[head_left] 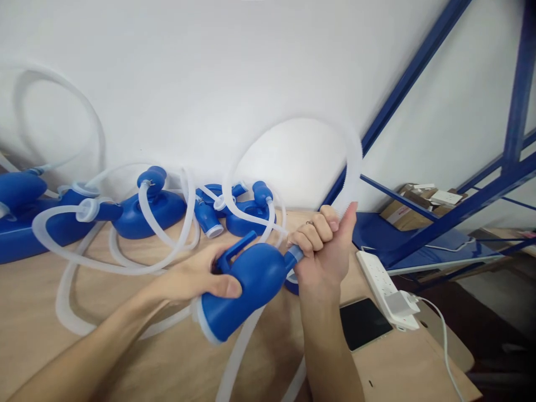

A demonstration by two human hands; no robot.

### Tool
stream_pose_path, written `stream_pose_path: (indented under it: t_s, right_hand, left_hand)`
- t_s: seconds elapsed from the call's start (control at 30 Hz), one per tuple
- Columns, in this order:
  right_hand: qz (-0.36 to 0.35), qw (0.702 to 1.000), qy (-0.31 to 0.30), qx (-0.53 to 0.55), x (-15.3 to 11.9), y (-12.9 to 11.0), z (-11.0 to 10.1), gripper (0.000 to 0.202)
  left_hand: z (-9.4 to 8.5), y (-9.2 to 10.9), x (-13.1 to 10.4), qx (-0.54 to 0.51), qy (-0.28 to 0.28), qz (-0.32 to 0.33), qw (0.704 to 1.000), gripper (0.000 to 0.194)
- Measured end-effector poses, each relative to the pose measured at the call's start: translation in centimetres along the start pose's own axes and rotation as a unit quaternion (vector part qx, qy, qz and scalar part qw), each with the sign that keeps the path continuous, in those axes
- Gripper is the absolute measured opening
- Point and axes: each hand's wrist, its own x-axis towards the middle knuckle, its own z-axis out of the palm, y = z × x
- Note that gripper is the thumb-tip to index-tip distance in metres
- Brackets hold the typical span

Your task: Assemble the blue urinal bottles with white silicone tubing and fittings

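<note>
A blue plastic bottle-shaped part (255,279) with a side handle and a whitish rim is held tilted above the table. My left hand (213,279) grips it by the handle, thumb across the body. A translucent corrugated hose (354,167) arches up in a loop against the wall. My right hand (324,245) is wrapped round the hose close to the pale blue collar (294,255) at the part's narrow spout. The fingers hide some of the hose there.
Several blue containers (146,212) with looped clear hoses line the wall at the left and centre. At the right lie a black phone (364,322) and a white power strip (381,282) with a plugged charger. Beyond stands a blue metal shelf (419,245) with cardboard boxes (406,209).
</note>
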Motion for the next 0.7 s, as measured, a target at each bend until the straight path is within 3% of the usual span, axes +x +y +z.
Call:
stream_pose_path:
  t_s: [0.07,0.17,0.23,0.3,0.37,0.47,0.5,0.57,0.7]
  right_hand:
    - [-0.004,0.997,0.048,-0.068,-0.2,0.4,0.8,0.068]
    - [-0.054,0.982,0.108,-0.144,0.0,1.2,1.4,0.069]
    - [-0.132,0.963,0.155,-0.176,0.6,0.9,1.1,0.068]
    - [-0.2,0.941,0.189,-0.197,1.4,-0.5,0.1,0.067]
    - [-0.182,0.94,0.163,-0.239,2.3,-2.5,-1.6,0.064]
    - [-0.183,0.909,0.109,-0.359,3.6,-5.4,-5.1,0.053]
    - [-0.185,0.88,0.097,-0.426,3.9,-6.0,-6.4,0.05]
    - [-0.146,0.796,0.052,-0.585,4.4,-6.8,-9.0,0.049]
    - [0.045,0.61,-0.059,-0.789,5.2,-6.7,-13.2,0.038]
  left_hand:
    - [-0.2,1.0,-0.7,0.14,0.086,-0.041,0.986,0.071]
    - [0.7,1.7,-2.2,0.383,0.176,-0.058,0.905,0.065]
    - [1.4,1.6,-3.4,0.511,0.157,-0.027,0.845,0.048]
    - [1.6,1.2,-4.6,0.586,0.099,-0.009,0.804,0.035]
    - [1.3,1.0,-5.5,0.604,0.045,-0.033,0.795,0.04]
    - [0.3,1.1,-5.8,0.555,-0.016,-0.102,0.825,0.065]
    - [0.1,1.1,-5.5,0.529,-0.04,-0.113,0.84,0.071]
    - [-0.1,0.7,-4.4,0.481,-0.087,-0.127,0.863,0.075]
    - [-0.3,-1.9,-1.7,0.446,-0.136,-0.167,0.869,0.072]
